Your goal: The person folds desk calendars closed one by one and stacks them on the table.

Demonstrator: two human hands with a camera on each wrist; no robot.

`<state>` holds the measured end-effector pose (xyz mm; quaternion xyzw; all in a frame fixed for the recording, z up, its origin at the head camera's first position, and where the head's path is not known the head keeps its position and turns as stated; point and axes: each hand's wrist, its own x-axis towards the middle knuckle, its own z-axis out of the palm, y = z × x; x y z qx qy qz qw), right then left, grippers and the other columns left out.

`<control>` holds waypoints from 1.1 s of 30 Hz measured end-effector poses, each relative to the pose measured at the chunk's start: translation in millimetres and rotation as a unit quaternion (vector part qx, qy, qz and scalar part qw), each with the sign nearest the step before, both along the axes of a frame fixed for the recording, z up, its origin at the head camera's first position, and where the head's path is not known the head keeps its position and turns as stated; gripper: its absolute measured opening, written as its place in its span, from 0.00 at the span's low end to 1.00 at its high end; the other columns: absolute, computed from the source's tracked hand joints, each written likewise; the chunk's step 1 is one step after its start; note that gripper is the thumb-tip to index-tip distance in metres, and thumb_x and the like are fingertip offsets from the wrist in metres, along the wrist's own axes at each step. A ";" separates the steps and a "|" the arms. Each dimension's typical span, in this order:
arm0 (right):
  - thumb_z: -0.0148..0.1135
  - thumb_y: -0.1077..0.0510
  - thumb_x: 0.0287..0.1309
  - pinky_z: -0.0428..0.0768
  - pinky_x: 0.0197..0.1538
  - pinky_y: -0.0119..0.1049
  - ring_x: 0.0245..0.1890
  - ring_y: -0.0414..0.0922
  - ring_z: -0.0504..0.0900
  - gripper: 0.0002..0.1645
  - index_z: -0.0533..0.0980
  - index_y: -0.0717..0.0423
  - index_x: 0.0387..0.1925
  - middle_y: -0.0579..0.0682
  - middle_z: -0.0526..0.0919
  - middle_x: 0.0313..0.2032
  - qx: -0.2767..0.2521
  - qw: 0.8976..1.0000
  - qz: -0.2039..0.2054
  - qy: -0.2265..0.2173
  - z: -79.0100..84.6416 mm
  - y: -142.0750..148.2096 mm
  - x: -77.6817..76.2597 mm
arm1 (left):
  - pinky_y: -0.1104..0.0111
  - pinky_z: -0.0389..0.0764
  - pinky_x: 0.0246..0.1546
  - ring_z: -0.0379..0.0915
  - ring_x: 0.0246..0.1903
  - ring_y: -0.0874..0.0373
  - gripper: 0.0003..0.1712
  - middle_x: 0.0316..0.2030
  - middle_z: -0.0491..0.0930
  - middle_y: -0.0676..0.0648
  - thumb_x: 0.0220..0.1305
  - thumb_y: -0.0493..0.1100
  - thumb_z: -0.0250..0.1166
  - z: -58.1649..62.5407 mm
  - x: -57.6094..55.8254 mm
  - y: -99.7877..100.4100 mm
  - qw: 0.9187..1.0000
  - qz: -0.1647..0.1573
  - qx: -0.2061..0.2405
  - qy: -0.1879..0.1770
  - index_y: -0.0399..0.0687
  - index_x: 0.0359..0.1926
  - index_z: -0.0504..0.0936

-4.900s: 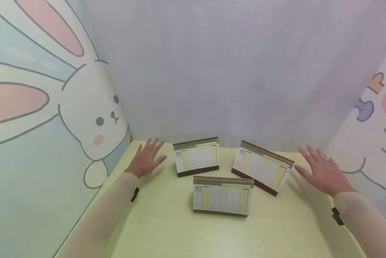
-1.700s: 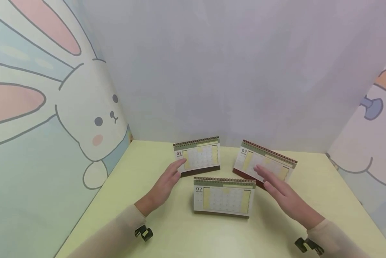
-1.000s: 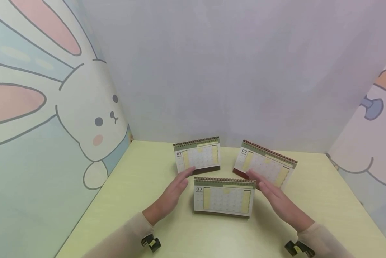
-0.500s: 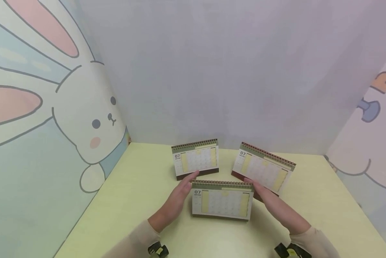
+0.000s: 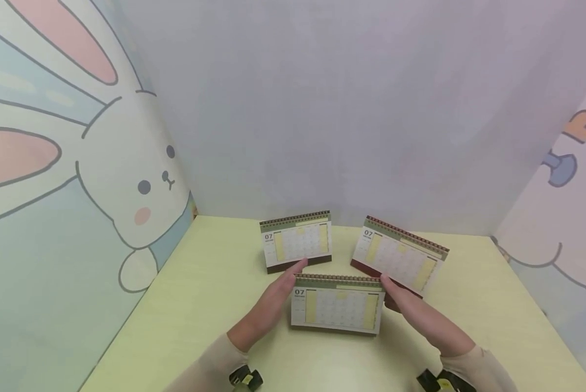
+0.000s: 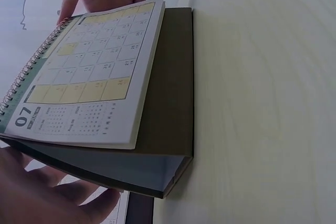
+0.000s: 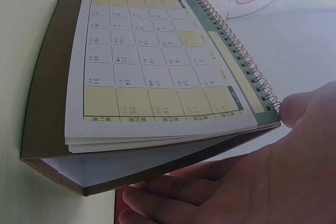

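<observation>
Nearest to me on the table stands a spiral-bound desk calendar with a dark brown base, its page showing 07. My left hand lies along its left end, fingers stretched forward. Along the right end is my right hand. In the left wrist view the left fingers sit beside the open end of the stand. The right wrist view has the right thumb at the spiral's corner and the fingers loosely extended beside the stand. The calendar stays upright between both hands, its base at the tabletop.
Two similar calendars stand behind: one with a dark base at back left, one with a red base angled at back right. The pale yellow table meets a plain back wall and cartoon-printed side walls.
Both hands have come inward from the table's sides, past the rear calendars, and closed in on the two ends of the front calendar. The calendars stand where they were.
</observation>
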<state>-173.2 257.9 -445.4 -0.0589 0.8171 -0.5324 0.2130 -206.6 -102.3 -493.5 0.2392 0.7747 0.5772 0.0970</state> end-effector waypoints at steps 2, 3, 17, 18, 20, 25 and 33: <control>0.30 0.29 0.98 0.65 0.93 0.72 0.94 0.74 0.58 0.50 0.51 0.61 0.96 0.68 0.58 0.94 -0.008 1.000 -0.006 -0.004 -1.1 -0.5 1.8 | 0.40 0.49 0.98 0.48 0.98 0.45 0.37 0.98 0.54 0.45 1.01 0.57 0.32 1.3 0.4 1.3 1.000 0.001 -0.003 -0.004 0.52 0.97 0.57; 0.30 0.29 0.98 0.65 0.92 0.72 0.94 0.75 0.58 0.50 0.51 0.61 0.96 0.69 0.58 0.94 -0.009 1.000 -0.005 -0.003 -1.9 -0.4 1.5 | 0.40 0.49 0.98 0.48 0.98 0.45 0.37 0.98 0.54 0.45 1.01 0.57 0.31 1.7 0.7 1.5 1.000 0.002 -0.006 -0.005 0.52 0.97 0.57; 0.32 0.27 0.97 0.69 0.91 0.74 0.93 0.73 0.63 0.51 0.56 0.60 0.95 0.67 0.65 0.92 -0.008 1.000 -0.013 -0.014 -0.5 0.1 -2.3 | 0.41 0.49 0.98 0.47 0.98 0.48 0.38 0.98 0.54 0.48 1.00 0.60 0.30 2.5 -3.6 1.3 1.000 0.007 -0.015 -0.019 0.53 0.97 0.58; 0.32 0.27 0.97 0.68 0.91 0.74 0.93 0.73 0.62 0.51 0.55 0.60 0.95 0.67 0.64 0.92 -0.010 1.000 -0.013 -0.014 -0.4 0.1 -2.3 | 0.41 0.49 0.98 0.47 0.98 0.48 0.38 0.98 0.54 0.48 1.00 0.61 0.30 2.8 -3.4 1.3 1.000 0.007 -0.015 -0.021 0.53 0.97 0.58; 0.32 0.28 0.97 0.66 0.92 0.74 0.94 0.73 0.59 0.51 0.53 0.61 0.96 0.68 0.62 0.93 -0.015 1.000 -0.010 -0.011 -0.5 0.1 -2.6 | 0.40 0.49 0.98 0.47 0.98 0.48 0.39 0.98 0.54 0.48 1.00 0.61 0.30 3.6 -3.3 1.5 1.000 0.007 -0.013 -0.023 0.53 0.97 0.58; 0.31 0.31 0.98 0.66 0.92 0.74 0.94 0.74 0.57 0.49 0.52 0.63 0.95 0.68 0.61 0.93 -0.020 1.000 -0.004 0.002 -0.8 0.3 -1.6 | 0.39 0.48 0.98 0.46 0.99 0.47 0.39 0.98 0.53 0.48 1.00 0.61 0.30 3.8 -3.4 1.2 1.000 0.003 -0.009 -0.026 0.53 0.97 0.57; 0.33 0.32 0.99 0.64 0.92 0.77 0.94 0.77 0.55 0.49 0.52 0.64 0.95 0.71 0.59 0.93 -0.022 1.000 -0.019 0.006 -0.1 -1.4 -1.7 | 0.38 0.48 0.98 0.44 0.99 0.47 0.40 0.98 0.52 0.50 1.00 0.62 0.30 2.3 -4.8 1.1 0.999 -0.001 0.002 -0.032 0.52 0.98 0.56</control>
